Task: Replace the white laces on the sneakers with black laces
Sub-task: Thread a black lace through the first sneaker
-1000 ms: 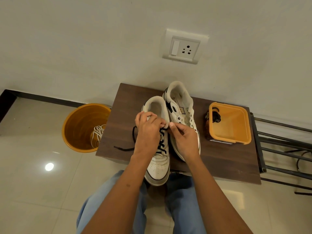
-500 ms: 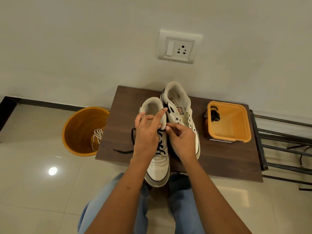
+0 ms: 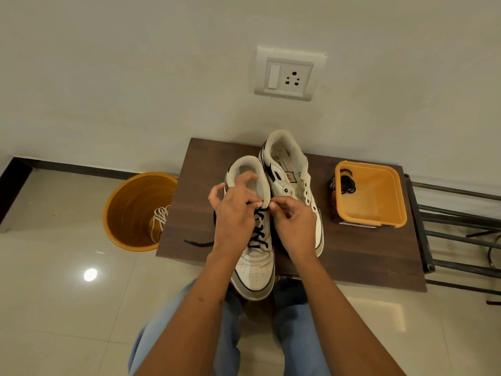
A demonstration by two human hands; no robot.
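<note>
Two white sneakers stand side by side on a dark wooden table. The near left sneaker has a black lace crossed through its lower eyelets; one loose end trails left across the table. My left hand grips the top of this sneaker's collar and tongue. My right hand pinches the black lace end at a top eyelet. The right sneaker has empty eyelets. A second black lace lies coiled in the orange tray.
An orange bucket on the floor left of the table holds a white lace. A dark metal rack stands at the right. The wall with a socket plate is just behind the table. My knees are under the table's front edge.
My left index finger, which pointed up at the collar, has curled down onto it. My right hand's pinch has shifted slightly right at the top eyelet.
</note>
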